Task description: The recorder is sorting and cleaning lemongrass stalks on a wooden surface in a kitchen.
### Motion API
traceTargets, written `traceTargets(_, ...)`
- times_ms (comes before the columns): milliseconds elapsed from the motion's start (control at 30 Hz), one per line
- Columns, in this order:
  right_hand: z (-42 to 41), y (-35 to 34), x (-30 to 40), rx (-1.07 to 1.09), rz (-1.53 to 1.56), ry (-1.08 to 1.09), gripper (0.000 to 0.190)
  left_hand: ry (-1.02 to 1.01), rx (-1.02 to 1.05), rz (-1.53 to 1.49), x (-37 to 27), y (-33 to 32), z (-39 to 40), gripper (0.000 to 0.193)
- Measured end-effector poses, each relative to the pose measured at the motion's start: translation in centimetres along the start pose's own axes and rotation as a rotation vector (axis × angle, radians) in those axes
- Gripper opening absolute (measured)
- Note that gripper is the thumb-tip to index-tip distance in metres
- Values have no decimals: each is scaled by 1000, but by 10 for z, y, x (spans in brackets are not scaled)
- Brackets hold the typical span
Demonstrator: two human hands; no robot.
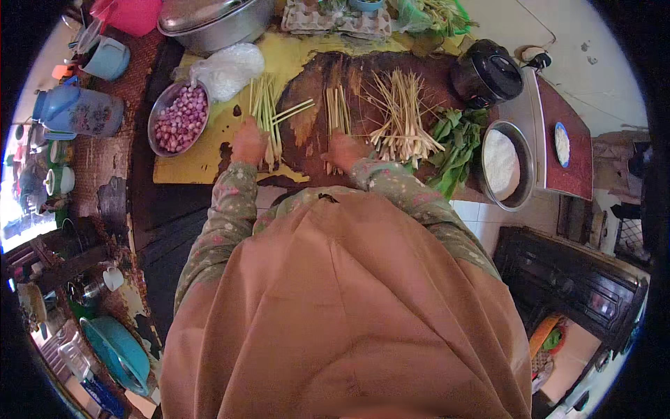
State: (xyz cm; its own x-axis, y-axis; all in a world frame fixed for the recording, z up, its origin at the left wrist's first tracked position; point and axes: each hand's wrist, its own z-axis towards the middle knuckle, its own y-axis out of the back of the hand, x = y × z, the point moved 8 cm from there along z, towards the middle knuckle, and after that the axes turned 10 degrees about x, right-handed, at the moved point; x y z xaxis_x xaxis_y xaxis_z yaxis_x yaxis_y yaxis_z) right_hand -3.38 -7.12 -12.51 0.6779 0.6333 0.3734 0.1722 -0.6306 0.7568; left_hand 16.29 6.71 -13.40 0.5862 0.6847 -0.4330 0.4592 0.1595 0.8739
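Observation:
On the worn yellow and brown tabletop, my left hand rests against the lower part of a loose pile of green lemongrass stalks. My right hand is at the lower end of a narrower bunch of pale stalks; whether its fingers close around them is unclear. Just right of that hand lies a large bundle of dry-tipped lemongrass, and beside it are green leaves. Left of my left hand stands a metal bowl of small peeled shallots, with a white plastic bag behind it.
At the right are a metal bowl of white grated or powdery stuff, a black rice cooker and a small plate. A large lidded pot and an egg tray stand at the back. A blue jug is at left.

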Motion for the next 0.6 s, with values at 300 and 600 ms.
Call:
traceTargets(300,23,-38,-61,106,949,-62,18,-109,276,-346,-70,-5,-8,39)
traceTargets(600,-51,40,-9,153,1473,140,12,-179,618,-1241,-163,-14,-13,27)
